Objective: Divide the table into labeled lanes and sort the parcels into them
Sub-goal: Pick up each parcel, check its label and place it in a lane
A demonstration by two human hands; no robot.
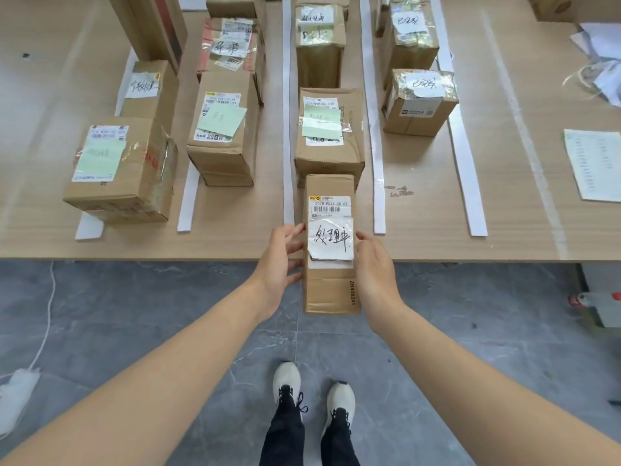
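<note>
Between both hands: long parcel (331, 290) being set into its lane.
I am clamping it from both sides, left hand (280, 260) curling fingers round its left edge, right hand (374, 264) pressing thumb and fingers against its right edge, beside the handwritten label (331, 242). Ahead of the grip, its far end is lying over the table (235, 237), close behind the green-noted box (329, 136); behind the grip, its near end is overhanging the floor. White strips (288, 146) are flanking the grip on both sides. Judgement: placing step, almost finished. Next move is calling for a short, straight push forward between the strips; the box ahead is leaving little room.
</note>
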